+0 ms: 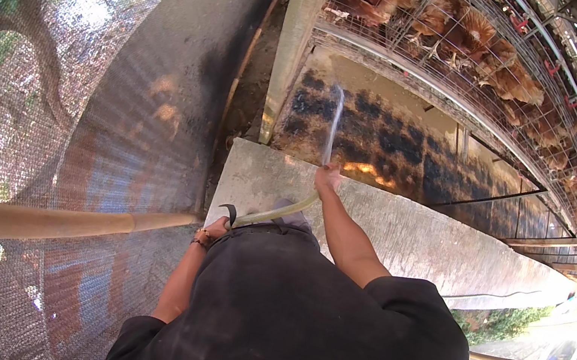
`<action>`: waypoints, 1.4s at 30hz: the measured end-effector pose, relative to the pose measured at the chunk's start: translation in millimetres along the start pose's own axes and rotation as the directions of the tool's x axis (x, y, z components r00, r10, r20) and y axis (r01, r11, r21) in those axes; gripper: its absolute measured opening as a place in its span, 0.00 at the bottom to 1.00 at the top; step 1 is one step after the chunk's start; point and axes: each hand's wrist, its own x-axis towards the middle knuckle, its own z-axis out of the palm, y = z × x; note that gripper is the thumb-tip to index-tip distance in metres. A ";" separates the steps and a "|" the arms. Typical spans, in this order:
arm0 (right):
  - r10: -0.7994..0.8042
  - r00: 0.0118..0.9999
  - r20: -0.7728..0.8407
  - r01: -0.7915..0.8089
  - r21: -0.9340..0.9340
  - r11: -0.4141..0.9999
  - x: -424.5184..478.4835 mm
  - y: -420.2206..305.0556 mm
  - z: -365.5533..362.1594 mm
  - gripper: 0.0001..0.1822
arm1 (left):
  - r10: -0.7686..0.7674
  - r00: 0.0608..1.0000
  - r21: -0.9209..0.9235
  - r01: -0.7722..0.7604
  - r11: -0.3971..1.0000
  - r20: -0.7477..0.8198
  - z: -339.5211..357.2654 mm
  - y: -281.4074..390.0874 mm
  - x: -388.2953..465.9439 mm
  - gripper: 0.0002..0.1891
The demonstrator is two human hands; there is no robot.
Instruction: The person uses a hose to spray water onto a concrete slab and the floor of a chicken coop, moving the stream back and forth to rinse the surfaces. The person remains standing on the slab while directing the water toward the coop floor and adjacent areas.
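Note:
A pale yellow-green hose runs across the front of my waist. My right hand is closed around its outlet end, over the edge of the concrete walkway. From there a jet of water shoots forward onto the dark-stained floor under the cages. Low at my left hip, my left hand grips the hose further back, beside a dark strap. Bracelets circle that wrist. Where the hose goes behind my left hand is hidden.
Wire cages holding several brown hens stand above the stained floor. A concrete post rises ahead of me. Mesh netting and a bamboo pole line my left side. Thin bars cross below the cages.

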 end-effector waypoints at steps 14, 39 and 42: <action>-0.071 0.994 -0.086 0.072 0.014 0.997 24.0 22.3 0.6 0.11 | -0.080 0.993 0.022 0.078 0.997 0.084 -4.0 43.4 -10.3 0.41; -0.092 0.984 -0.153 0.096 0.018 0.995 14.8 13.5 1.3 0.16 | 0.027 0.999 0.079 -0.023 0.997 -0.047 1.4 -11.4 11.1 0.40; -0.114 0.977 -0.181 0.121 0.031 0.992 16.0 18.0 1.9 0.15 | -0.012 1.000 -0.001 0.012 1.000 -0.008 1.0 -5.7 10.3 0.40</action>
